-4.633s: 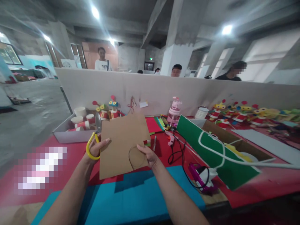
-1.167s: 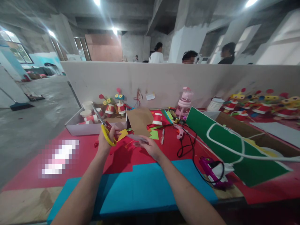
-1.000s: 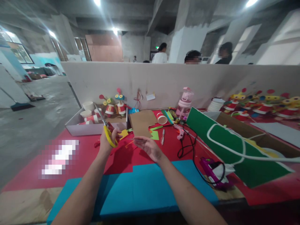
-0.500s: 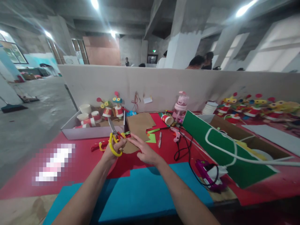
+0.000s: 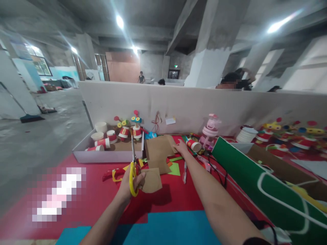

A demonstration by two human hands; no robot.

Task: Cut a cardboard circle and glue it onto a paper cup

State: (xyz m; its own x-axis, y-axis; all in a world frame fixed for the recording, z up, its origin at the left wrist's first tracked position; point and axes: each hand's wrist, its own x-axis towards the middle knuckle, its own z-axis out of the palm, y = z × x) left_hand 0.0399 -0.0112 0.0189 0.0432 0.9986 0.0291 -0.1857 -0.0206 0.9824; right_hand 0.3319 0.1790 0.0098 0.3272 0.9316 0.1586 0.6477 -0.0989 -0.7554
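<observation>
My left hand [image 5: 131, 182] is closed round the yellow handles of a pair of scissors [image 5: 133, 170], whose blades point up and away from me. Between its thumb and fingers is also a small piece of brown card [image 5: 152, 179] with a rounded lower edge. My right hand [image 5: 181, 147] reaches forward, fingers apart, to the right edge of a larger brown card sheet [image 5: 157, 149]; whether it grips the sheet is hard to see. Scraps of green paper [image 5: 175, 168] and a white pen [image 5: 184, 173] lie near my right forearm.
A white box [image 5: 107, 157] with paper cups and two cup figures stands at the back left. To the right are a tipped cup [image 5: 194, 145], a pink glue gun [image 5: 205, 163] and a green-sided box [image 5: 237, 170]. A white partition [image 5: 122, 98] borders the table; blue sheets [image 5: 178, 226] lie in front.
My right hand has left the small brown piece and moved forward and right to the larger sheet. My left hand keeps the scissors and the piece. The camera view has shifted.
</observation>
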